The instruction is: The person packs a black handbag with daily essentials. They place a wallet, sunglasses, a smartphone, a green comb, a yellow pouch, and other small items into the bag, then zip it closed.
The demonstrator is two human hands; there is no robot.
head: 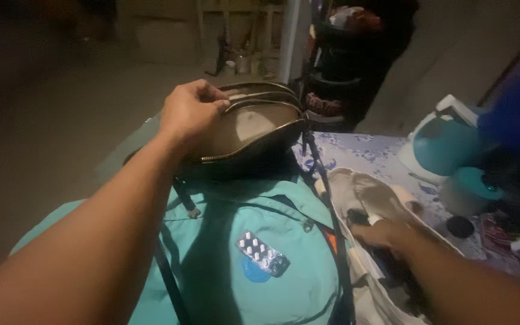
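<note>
- On the teal backpack (224, 283) I see a dark bag (254, 141) lying unzipped; my left hand (191, 111) pinches its open rim.
- My right hand (386, 235) sits inside the pale pouch (362, 195), fingers blurred (grip unclear).
- A pill strip (263, 254) lies on the backpack.
- Step: I judge the bag is being held open; whatever moves between pouch and bag needs a steady rim.

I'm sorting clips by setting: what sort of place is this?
Probably a dim room in a home: a table with a blue floral cloth, a white and teal electric kettle, and a teal backpack with a silver pill blister pack on it.
</note>
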